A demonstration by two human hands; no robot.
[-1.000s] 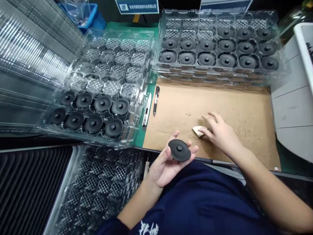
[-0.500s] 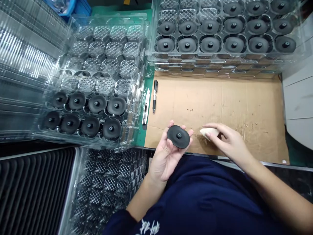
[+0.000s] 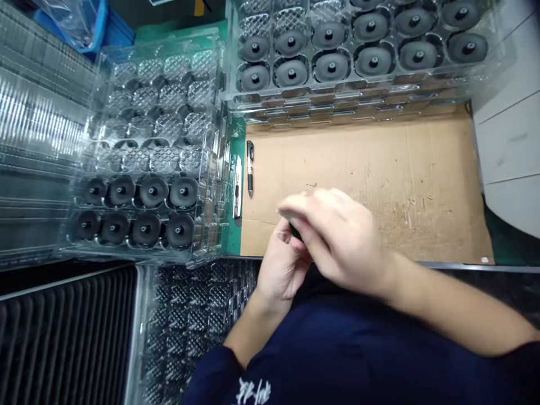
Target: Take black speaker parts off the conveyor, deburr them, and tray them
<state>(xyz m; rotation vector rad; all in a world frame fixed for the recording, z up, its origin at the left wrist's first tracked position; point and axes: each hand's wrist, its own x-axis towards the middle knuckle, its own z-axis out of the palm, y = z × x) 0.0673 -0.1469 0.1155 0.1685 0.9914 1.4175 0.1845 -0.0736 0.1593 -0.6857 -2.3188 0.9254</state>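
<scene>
My left hand (image 3: pixel 283 270) is closed around a round black plastic part (image 3: pixel 296 231). Only a dark sliver of that part shows, because my right hand (image 3: pixel 341 242) covers it from above. The fingers of my right hand are curled over the part and slightly blurred. The small white pad they held half a second ago is hidden now. Similar black parts, each with a short central stem, sit in the clear tray (image 3: pixel 198 194) on the left and in the stacked clear trays (image 3: pixel 287 101) at the back.
Cardboard (image 3: pixel 379 169) covers the bench before me. On its left edge lies a pen (image 3: pixel 250 169), with a utility knife (image 3: pixel 237 188) beside it. A blue bin (image 3: pixel 113 31) stands far left. More clear trays (image 3: pixel 185 326) are stacked below, near a ribbed black panel (image 3: pixel 63 337).
My right hand has moved left from above the cardboard onto the black part, now mostly covering it. The view has shifted, and my left hand still holds the part.
</scene>
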